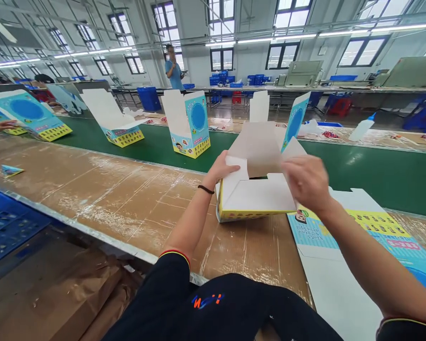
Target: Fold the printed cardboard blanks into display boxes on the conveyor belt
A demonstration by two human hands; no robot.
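In the head view a cardboard box point(257, 195), white inside and printed yellow and blue outside, lies partly folded in front of me with its flaps standing up. My left hand point(224, 168) grips its left side, thumb inside over a white flap and fingers outside. My right hand point(307, 182), slightly blurred, is curled closed at the right side panel, its fingertips partly hidden. Under my right forearm lie flat printed box blanks point(341, 265), white, yellow and blue.
Partly folded boxes point(190, 128) stand on the green conveyor belt point(151, 149) beyond the brown-covered table point(102, 189). A glue bottle point(362, 129) stands at far right. A blue crate point(12, 227) is at lower left. Another person's hand point(0, 125) shows at the left edge; a person point(174, 71) stands behind.
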